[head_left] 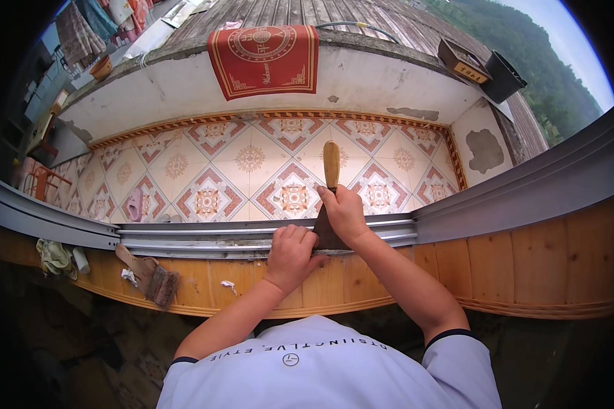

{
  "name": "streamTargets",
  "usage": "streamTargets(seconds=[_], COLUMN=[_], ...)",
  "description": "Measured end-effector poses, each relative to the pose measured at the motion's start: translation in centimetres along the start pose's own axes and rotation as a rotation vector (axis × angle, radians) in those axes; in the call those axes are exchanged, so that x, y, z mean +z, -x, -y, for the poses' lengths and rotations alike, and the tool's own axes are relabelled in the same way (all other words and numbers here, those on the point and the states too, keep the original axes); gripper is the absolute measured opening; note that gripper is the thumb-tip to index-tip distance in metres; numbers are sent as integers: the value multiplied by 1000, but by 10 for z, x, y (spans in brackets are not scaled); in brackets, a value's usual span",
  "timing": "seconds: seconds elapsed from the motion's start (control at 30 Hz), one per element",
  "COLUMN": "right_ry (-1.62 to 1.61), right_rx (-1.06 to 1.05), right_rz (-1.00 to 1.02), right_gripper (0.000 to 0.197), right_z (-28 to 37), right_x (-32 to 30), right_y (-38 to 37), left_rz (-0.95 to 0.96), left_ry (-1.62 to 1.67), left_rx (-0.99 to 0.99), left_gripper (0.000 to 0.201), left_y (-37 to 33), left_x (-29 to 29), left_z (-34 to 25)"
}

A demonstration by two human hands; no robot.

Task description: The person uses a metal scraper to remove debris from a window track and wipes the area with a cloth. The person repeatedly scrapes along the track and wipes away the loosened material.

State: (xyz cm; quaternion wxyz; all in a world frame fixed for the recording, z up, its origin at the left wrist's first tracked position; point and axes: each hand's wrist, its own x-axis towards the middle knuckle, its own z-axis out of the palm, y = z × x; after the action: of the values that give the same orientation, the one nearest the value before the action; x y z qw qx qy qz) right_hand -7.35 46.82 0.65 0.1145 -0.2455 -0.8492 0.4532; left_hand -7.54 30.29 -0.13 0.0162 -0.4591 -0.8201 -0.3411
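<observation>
A putty knife with a wooden handle [331, 163] stands nearly upright in the aluminium window track [184, 238]. My right hand [346, 215] is closed round it where handle meets blade. Its dark blade [326, 235] reaches down to the track's inner edge. My left hand [290, 255] lies over the track just left of the blade, its fingers curled against the blade's edge and its thumb stretched out below. The left fingertips are partly hidden. The track's channels look dusty.
On the wooden sill [334, 279] lie a worn brush [153, 276], a white scrap [229, 286] and a greenish cloth [56, 258]. Window frames [518, 180] flank the opening. Beyond are a tiled balcony floor [252, 184], a pink slipper [136, 204] and a red mat [265, 61] over the wall.
</observation>
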Motion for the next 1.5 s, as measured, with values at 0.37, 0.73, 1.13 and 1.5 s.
streamTargets(seconds=[0.37,0.73,1.13,1.5], right_ry=[-12,-30,-28,-3], right_rx=[6,-12,18,11], right_rz=[14,-20,-3,3], right_gripper=[40,41,42,42], right_z=[1,-1,-2,4], right_x=[-2,0,-1,-2], right_y=[0,1,0,0], left_rz=[-6,-15,-11,-3], left_ry=[11,19,30,31], left_rx=[-11,-10,-24,-39], left_gripper=[37,37,38,39], left_y=[0,0,-1,-1], left_x=[1,1,1,-1], left_z=[1,0,-1,-3])
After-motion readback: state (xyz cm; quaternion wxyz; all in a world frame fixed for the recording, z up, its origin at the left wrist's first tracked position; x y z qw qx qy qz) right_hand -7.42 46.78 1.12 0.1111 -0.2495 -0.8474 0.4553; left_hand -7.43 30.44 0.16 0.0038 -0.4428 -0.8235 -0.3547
